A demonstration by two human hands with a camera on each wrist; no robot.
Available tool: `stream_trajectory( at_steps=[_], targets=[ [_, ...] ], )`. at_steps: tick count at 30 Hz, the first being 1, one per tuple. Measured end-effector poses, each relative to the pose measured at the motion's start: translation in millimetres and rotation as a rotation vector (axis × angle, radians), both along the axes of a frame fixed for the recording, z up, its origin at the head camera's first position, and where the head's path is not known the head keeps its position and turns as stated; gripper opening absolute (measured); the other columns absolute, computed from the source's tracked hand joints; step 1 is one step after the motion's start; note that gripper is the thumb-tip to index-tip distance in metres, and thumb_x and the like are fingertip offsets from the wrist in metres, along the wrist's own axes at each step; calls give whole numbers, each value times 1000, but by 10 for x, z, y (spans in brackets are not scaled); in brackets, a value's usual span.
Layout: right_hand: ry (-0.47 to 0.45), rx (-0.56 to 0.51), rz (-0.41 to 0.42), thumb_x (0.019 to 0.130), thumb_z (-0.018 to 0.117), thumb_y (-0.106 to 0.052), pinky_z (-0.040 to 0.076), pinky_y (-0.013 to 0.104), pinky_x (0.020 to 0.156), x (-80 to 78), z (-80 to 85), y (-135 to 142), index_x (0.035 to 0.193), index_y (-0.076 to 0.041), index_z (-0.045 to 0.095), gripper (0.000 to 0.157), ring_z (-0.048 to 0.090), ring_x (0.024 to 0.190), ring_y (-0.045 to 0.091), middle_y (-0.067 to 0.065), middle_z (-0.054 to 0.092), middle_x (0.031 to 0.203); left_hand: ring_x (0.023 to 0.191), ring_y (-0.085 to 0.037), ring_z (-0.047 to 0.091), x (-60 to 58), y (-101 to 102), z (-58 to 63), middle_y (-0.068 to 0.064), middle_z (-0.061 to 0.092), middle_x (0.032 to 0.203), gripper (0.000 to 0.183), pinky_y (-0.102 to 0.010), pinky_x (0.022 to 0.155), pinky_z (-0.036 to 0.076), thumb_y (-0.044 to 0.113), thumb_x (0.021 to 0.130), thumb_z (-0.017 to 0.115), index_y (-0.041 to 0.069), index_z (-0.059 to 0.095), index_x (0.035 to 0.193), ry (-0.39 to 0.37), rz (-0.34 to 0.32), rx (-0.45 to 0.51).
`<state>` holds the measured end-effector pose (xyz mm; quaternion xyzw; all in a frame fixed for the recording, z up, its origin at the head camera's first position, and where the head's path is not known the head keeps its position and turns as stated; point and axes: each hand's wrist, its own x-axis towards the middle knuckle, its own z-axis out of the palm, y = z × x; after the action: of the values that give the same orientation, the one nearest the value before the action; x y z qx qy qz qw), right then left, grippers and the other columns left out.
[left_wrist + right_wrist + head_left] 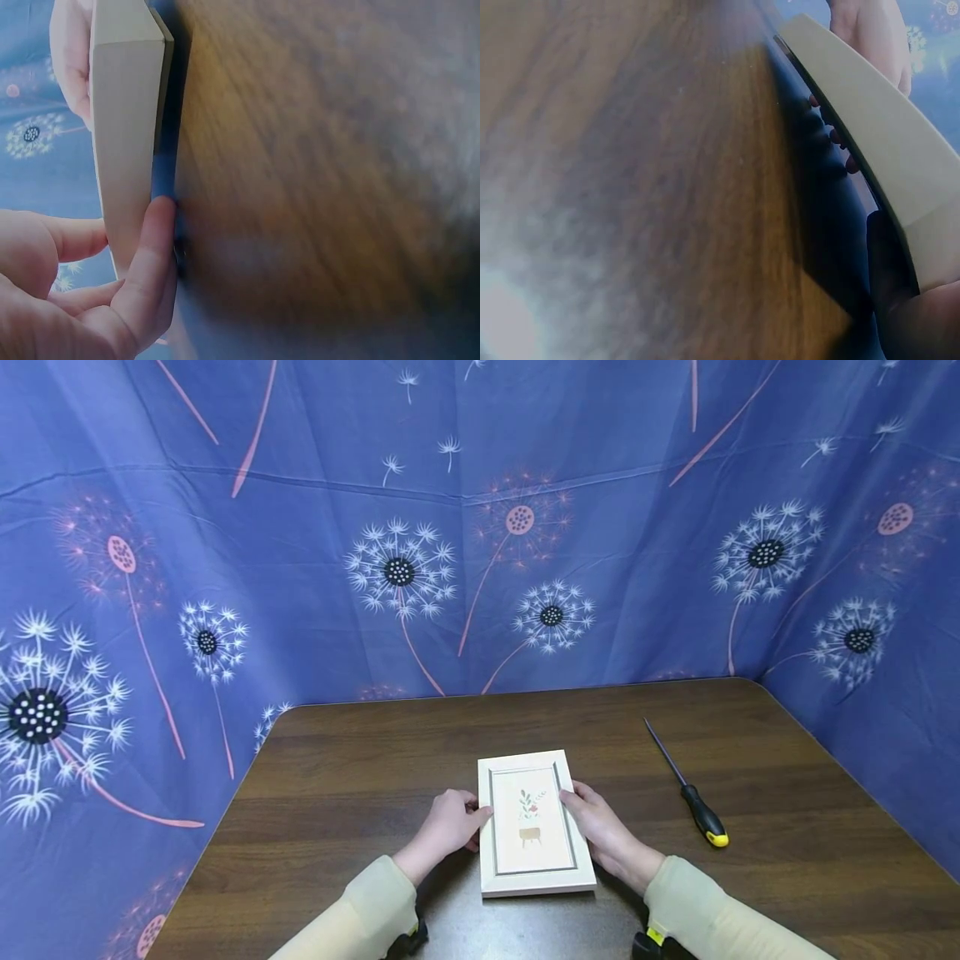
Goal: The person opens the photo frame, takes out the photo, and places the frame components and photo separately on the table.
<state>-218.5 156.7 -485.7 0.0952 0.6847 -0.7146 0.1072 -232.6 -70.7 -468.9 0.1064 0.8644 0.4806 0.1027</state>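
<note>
A white picture frame (531, 814) with a small plant print is held between both hands, slightly raised off the table. My left hand (447, 823) grips its left edge, thumb on the front and fingers at the side and underneath. On the opposite edge my right hand (602, 833) grips it, thumb on the front. In the left wrist view the pale side of the picture frame (127, 142) shows, with the left hand's fingers (146, 277) along it. The right wrist view shows the picture frame (885, 135) above its shadow, fingertips reaching beneath its dark back.
To the right, a screwdriver (697, 806) with a black and yellow handle lies on the brown wooden table (360, 760). A blue curtain (480, 527) with dandelion prints hangs behind the table and along its sides.
</note>
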Motion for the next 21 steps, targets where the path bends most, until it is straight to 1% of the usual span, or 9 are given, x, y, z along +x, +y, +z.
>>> stream_trajectory(
  at_steps=[3, 7, 12, 16, 21],
  targets=[
    [13, -5, 0, 100, 36, -18, 55, 32, 71, -20, 3, -36, 140, 5, 27, 47, 62, 87, 17, 20, 58, 112, 45, -17, 64, -25, -29, 4, -5, 65, 60, 21, -27, 42, 53, 16, 91, 61, -5, 66, 92, 12, 3, -24],
    [15, -14, 2, 100, 36, -18, 55, 32, 71, -66, 13, -93, 140, 6, 27, 47, 61, 87, 18, 21, 57, 113, 46, -17, 65, -70, -74, 4, -5, 65, 62, 25, -27, 44, 54, 17, 92, 60, -7, 66, 98, 10, 14, -32],
    [-5, -4, 2, 100, 38, -19, 54, 31, 72, -163, 30, -185, 140, 6, 26, 49, 61, 88, 17, 21, 57, 115, 47, -19, 65, -137, -150, 10, -7, 65, 63, 26, -29, 45, 56, 16, 92, 60, -9, 65, 101, -10, 46, -12],
    [-9, -6, 1, 99, 38, -18, 54, 30, 70, -265, 28, -272, 139, 7, 28, 48, 61, 86, 17, 20, 58, 112, 48, -18, 64, -203, -225, 13, -8, 65, 64, 27, -30, 47, 57, 15, 91, 61, -9, 65, 103, -25, 82, 9],
    [25, 34, 4, 98, 39, -17, 52, 27, 68, -369, 30, -367, 136, 9, 33, 46, 60, 84, 17, 21, 59, 109, 49, -15, 63, -273, -296, -6, -8, 63, 64, 28, -29, 48, 57, 16, 92, 60, -9, 65, 103, -44, 117, 32]
  ],
)
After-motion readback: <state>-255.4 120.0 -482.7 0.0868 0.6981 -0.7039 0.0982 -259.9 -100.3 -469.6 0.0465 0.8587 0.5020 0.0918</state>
